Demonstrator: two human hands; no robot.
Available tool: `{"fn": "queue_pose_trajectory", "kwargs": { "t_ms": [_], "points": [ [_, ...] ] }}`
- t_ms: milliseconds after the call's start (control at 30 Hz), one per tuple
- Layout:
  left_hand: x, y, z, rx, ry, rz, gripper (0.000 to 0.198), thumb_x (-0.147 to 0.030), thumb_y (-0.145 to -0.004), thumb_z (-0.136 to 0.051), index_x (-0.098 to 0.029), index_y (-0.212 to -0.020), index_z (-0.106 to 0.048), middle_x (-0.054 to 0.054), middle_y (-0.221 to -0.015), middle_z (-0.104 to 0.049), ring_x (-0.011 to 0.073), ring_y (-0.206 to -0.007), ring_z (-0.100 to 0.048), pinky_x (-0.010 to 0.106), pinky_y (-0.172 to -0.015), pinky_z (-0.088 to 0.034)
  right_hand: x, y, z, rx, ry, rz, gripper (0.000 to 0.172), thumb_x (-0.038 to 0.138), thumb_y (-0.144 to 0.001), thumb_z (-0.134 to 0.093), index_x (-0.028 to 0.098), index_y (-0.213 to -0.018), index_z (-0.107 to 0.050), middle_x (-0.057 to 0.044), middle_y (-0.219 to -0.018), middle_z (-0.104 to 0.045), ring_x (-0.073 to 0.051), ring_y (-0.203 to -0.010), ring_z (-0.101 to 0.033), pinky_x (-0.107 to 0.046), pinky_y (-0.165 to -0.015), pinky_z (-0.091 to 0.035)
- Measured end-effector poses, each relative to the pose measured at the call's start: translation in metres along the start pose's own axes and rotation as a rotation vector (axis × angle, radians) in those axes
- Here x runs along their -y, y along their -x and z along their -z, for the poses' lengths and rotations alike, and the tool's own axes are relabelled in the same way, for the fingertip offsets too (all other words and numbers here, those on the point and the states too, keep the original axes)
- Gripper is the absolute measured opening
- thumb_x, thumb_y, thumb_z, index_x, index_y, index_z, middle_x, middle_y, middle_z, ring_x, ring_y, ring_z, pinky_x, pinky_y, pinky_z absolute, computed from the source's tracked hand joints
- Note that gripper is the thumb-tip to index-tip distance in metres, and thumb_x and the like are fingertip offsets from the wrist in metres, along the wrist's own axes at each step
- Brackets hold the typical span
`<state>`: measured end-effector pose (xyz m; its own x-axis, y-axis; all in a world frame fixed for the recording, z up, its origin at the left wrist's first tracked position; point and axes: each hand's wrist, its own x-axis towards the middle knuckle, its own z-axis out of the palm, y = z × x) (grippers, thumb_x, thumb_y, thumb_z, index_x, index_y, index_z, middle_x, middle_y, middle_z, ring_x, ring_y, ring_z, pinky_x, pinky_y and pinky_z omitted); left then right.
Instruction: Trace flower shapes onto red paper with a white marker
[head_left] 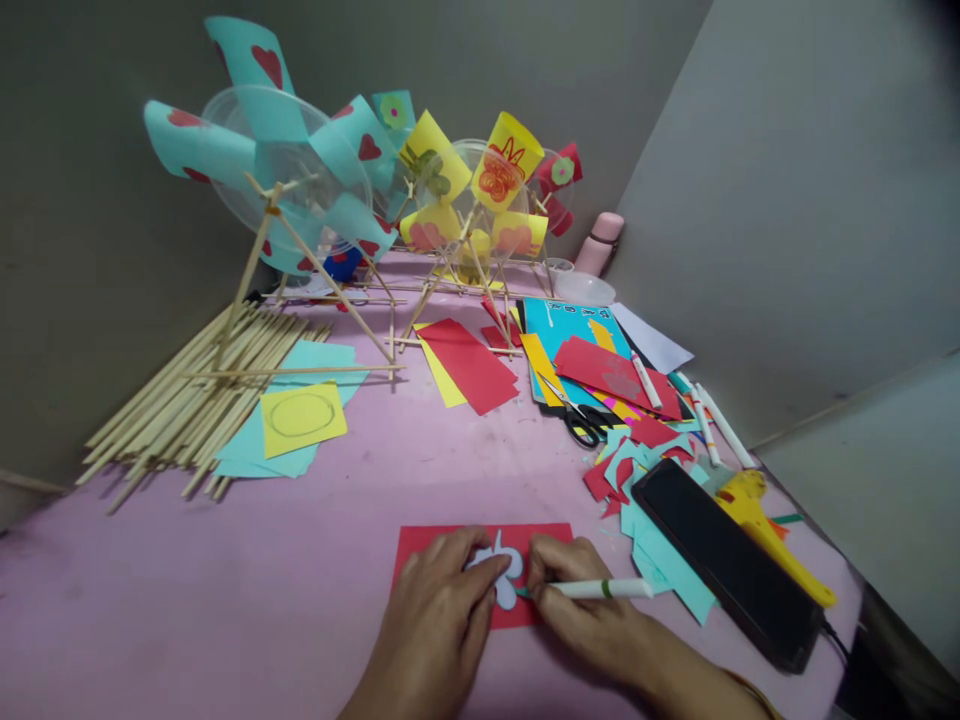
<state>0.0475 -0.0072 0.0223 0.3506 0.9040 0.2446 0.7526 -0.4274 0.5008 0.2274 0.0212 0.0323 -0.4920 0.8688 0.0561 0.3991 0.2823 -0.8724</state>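
A red paper rectangle (555,540) lies flat on the table before me. On top of it sits a small white paper cutout (508,590) with rounded lobes, partly covered by fingers. My left hand (442,600) presses the cutout down against the red paper, index finger and thumb on it. Between the closed fingers of my right hand (574,590) is a marker pen (611,589) with a white barrel and green tip. The tip touches at the cutout's lower right edge.
Paper pinwheels (277,130) on stick stands rise at the back. Bamboo sticks (180,400) lie left under blue and yellow paper (304,418). To the right are scissors (585,425), paper scraps (619,470), a phone (727,560) and a yellow glue gun (780,540).
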Motion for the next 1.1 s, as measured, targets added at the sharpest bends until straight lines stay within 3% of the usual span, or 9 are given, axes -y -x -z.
{"fn": "queue_pose_trajectory", "kwargs": {
  "t_ms": [533, 667, 1100],
  "points": [
    [-0.0017, 0.0003, -0.003, 0.069, -0.013, 0.053, 0.038, -0.015, -0.085, -0.047, -0.029, -0.118, -0.061, 0.007, -0.114, -0.062, 0.0252, -0.101, -0.059, 0.042, -0.076, -0.051, -0.0003, 0.0011, 0.0006, -0.07, 0.102, -0.046, 0.01, 0.016, -0.068, -0.034, 0.023, -0.062, -0.039, 0.002, -0.054, -0.046, -0.016, -0.053, -0.046, -0.026, -0.053, -0.033],
    [-0.0038, -0.0027, -0.0017, 0.094, 0.016, 0.081, 0.038, -0.016, -0.085, -0.048, -0.029, -0.117, -0.061, 0.007, -0.115, -0.062, 0.0255, -0.101, -0.059, 0.044, -0.077, -0.05, 0.0014, -0.0002, 0.0004, -0.035, -0.01, -0.05, 0.009, 0.017, -0.069, -0.036, 0.023, -0.064, -0.039, 0.005, -0.052, -0.041, -0.013, -0.047, -0.039, -0.024, -0.048, -0.028],
    [-0.0031, -0.0014, -0.0023, 0.117, 0.044, 0.103, 0.036, -0.017, -0.084, -0.049, -0.029, -0.114, -0.062, 0.006, -0.114, -0.062, 0.0261, -0.099, -0.059, 0.045, -0.078, -0.049, 0.0041, -0.0027, 0.0028, 0.044, -0.008, -0.069, 0.009, 0.016, -0.071, -0.037, 0.022, -0.068, -0.042, 0.005, -0.054, -0.043, -0.013, -0.047, -0.04, -0.024, -0.048, -0.029]
  ]
}}
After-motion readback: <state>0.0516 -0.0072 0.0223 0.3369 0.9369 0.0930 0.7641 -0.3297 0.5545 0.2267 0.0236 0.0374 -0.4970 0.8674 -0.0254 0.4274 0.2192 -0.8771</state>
